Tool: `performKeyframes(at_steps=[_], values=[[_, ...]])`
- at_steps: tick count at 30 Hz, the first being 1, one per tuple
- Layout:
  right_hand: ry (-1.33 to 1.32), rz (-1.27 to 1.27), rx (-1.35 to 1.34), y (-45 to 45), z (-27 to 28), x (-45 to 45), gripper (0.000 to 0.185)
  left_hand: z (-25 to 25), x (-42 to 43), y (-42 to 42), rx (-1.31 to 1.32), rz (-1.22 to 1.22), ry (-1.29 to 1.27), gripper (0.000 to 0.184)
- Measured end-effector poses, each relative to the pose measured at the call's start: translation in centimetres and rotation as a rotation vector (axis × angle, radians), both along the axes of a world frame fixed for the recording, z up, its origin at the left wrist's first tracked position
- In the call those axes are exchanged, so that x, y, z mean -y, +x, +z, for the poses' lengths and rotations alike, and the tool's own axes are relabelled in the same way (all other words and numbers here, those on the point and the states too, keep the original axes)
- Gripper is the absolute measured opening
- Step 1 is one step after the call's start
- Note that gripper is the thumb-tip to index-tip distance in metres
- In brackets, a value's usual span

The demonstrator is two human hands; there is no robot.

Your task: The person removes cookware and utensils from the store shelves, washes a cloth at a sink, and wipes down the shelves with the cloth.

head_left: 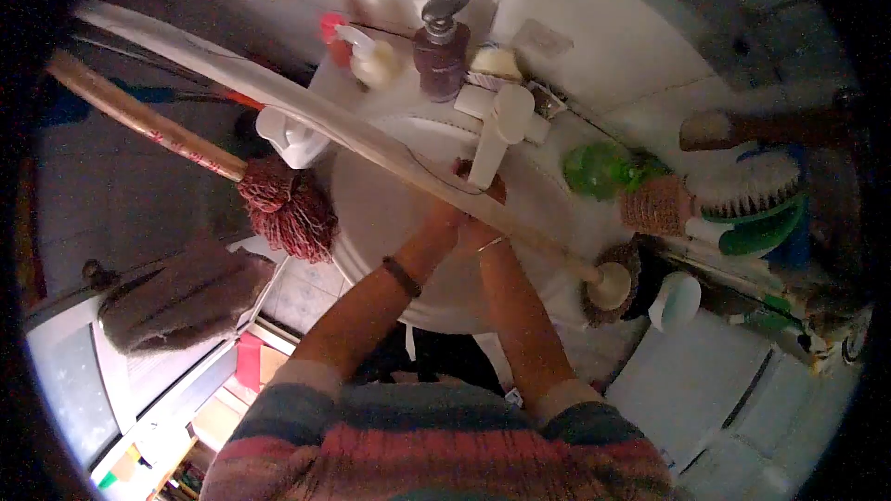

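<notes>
Both of my hands meet over the white sink (371, 222), under the spout of a white faucet (489, 153). My left hand (447, 213) is close against my right hand (474, 232). A long pale pole (371, 143) slants across the view in front of them, and with the faucet it hides most of my fingers. Whether anything is between the hands I cannot make out. A dark band circles my left wrist and a thin bracelet my right. Whether water runs is too dim to tell.
Behind the sink stand a dark pump bottle (442, 51) and a pale pump bottle (373, 60). To the right are a green bottle (594, 170) and a scrub brush (752, 190). A red string mop (286, 208) and a brown towel (186, 301) hang at left.
</notes>
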State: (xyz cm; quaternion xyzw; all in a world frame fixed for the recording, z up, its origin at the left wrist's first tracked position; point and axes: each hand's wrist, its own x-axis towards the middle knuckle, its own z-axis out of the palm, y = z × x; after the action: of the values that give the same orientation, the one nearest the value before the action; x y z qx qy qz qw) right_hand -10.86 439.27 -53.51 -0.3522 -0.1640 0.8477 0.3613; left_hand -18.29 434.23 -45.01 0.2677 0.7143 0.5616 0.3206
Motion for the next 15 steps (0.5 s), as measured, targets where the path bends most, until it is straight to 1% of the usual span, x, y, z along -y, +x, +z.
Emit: performKeyframes(at_steps=[2, 3, 5, 7, 9, 10, 11, 13, 14, 15], values=[[0.032, 0.066, -0.074, 0.5, -0.2, -1.6, 0.033, 2.3, -0.2, -0.4, -0.244, 0.016, -0.007, 0.065], [0.057, 0.090, -0.064, 0.6, 0.3, -1.7, 0.034, 3.8, -0.4, -0.8, -0.345, 0.000, 0.005, 0.066], [0.089, 0.099, 0.018, 0.5, 1.0, -0.5, 0.034, 6.9, -0.8, -1.9, -0.488, -0.089, 0.058, 0.069], [0.134, 0.117, 0.131, 0.9, 0.3, 0.6, 0.034, 10.4, -1.6, -3.0, -0.550, -0.243, 0.146, 0.070], [0.182, 0.166, 0.266, 2.3, -2.4, 1.5, 0.034, 10.8, -3.0, -3.9, -0.787, -0.378, 0.248, 0.069], [0.216, 0.195, 0.284, 3.0, -3.4, 1.9, 0.035, 10.7, -3.5, -4.2, -0.896, -0.430, 0.289, 0.068], [0.244, 0.223, 0.281, 3.7, -4.1, 2.4, 0.035, 9.4, -3.6, -4.6, -0.992, -0.460, 0.294, 0.067], [0.282, 0.259, 0.115, 3.8, -1.1, 3.3, 0.033, 9.1, -3.1, -5.4, -1.022, -0.506, 0.284, 0.064], [0.049, 0.214, -0.214, 3.3, 3.5, 4.0, 0.032, 9.5, -2.2, -5.0, -0.950, -0.521, 0.271, 0.062], [-0.044, 0.182, -0.186, 3.0, 4.5, 4.3, 0.032, 9.6, -1.2, -4.6, -0.879, -0.531, 0.255, 0.060]])
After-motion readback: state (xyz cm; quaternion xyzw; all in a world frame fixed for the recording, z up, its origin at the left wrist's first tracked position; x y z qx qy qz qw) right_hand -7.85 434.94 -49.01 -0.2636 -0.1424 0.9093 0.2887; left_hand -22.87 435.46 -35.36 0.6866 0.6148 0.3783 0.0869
